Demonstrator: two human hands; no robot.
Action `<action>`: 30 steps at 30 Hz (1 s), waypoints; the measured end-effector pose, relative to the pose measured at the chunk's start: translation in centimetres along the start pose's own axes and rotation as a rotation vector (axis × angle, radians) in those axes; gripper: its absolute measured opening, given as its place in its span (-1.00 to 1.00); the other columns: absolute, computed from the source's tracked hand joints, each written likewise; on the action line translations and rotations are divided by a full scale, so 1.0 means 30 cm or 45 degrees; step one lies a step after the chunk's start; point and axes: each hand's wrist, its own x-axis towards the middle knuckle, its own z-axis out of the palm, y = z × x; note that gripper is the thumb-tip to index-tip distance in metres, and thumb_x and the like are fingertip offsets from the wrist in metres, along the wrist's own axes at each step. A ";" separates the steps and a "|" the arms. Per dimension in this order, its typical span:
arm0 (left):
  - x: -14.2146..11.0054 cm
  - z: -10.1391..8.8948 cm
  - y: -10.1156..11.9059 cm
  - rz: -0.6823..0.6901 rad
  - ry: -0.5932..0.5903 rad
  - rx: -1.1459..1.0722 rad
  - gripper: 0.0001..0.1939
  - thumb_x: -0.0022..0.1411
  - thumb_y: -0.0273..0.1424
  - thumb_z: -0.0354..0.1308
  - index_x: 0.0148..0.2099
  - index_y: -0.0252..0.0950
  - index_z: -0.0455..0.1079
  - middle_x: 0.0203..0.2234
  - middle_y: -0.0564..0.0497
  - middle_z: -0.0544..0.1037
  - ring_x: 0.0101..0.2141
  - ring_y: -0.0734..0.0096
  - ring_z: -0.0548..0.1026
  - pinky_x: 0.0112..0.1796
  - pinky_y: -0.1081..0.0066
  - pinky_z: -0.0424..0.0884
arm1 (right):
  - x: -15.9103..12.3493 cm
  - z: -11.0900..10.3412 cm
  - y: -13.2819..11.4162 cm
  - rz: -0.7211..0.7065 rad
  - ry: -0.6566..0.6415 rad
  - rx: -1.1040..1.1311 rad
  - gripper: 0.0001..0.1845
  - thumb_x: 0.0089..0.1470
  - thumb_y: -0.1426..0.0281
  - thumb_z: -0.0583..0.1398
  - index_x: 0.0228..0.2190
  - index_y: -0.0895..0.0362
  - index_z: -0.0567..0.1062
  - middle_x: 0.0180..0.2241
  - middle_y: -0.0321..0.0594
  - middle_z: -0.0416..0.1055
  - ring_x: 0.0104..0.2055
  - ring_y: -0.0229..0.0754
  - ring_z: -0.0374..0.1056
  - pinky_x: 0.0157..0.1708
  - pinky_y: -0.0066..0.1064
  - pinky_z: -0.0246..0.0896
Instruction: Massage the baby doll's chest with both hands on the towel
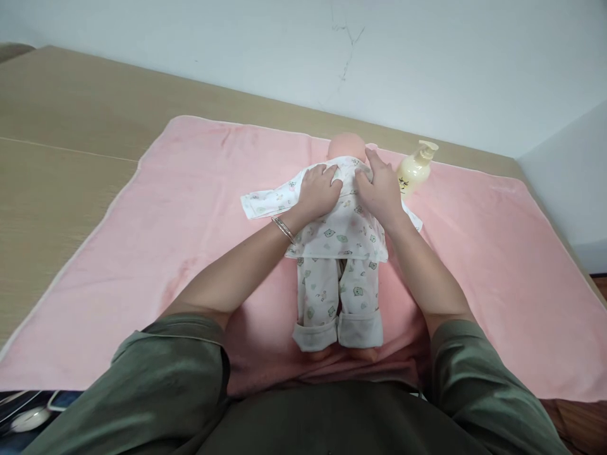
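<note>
A baby doll (pixel 346 145) lies on a pink blanket, its bald head at the far end and its feet toward me. It wears a white printed top (pixel 339 237) and matching trousers (pixel 360 287) with turned-up cuffs. My left hand (pixel 320 188) rests on the top near the doll's left-side shoulder in view, fingers slightly bent and apart. Across the chest area, my right hand (pixel 380 189) touches the top near the head, thumb and fingers spread. One sleeve stretches out flat to the left; the other is partly covered by my right arm. The doll's face is not visible.
A cream pump bottle (pixel 415 169) stands just right of my right hand. The pink blanket (pixel 497 265) covers much of the wooden table (pixel 61 114). A cracked white wall (pixel 265 57) runs behind the table. Dark items with a pale rounded object (pixel 29 419) show at lower left.
</note>
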 end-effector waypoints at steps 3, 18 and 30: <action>0.007 -0.009 0.001 -0.017 -0.030 -0.001 -0.38 0.30 -0.28 -0.23 0.34 -0.31 0.20 0.23 -0.16 0.33 0.26 0.06 0.23 0.29 0.12 0.10 | -0.005 0.007 -0.001 -0.027 -0.011 0.027 -0.43 0.17 0.31 0.00 0.19 0.14 0.29 0.28 -0.05 0.27 0.37 0.05 0.11 0.39 0.18 -0.19; 0.045 0.010 -0.026 -0.075 0.004 -0.090 -0.50 0.30 -0.33 -0.12 0.23 -0.07 0.35 0.03 -0.13 0.43 0.14 0.01 0.35 0.18 -0.03 0.24 | -0.007 0.039 0.008 0.006 -0.062 -0.006 -0.37 0.15 0.32 -0.01 0.24 0.21 0.25 0.31 -0.03 0.22 0.39 0.00 0.08 0.38 0.07 -0.06; 0.033 0.019 -0.033 -0.062 0.055 -0.115 -0.51 0.28 -0.34 -0.11 0.20 -0.08 0.39 0.06 -0.10 0.44 0.14 0.03 0.34 0.21 -0.02 0.23 | 0.013 -0.006 0.026 -0.036 -0.038 -0.012 -0.39 0.21 0.31 -0.04 0.27 0.15 0.20 0.33 -0.09 0.18 0.42 -0.01 0.01 0.39 0.08 -0.09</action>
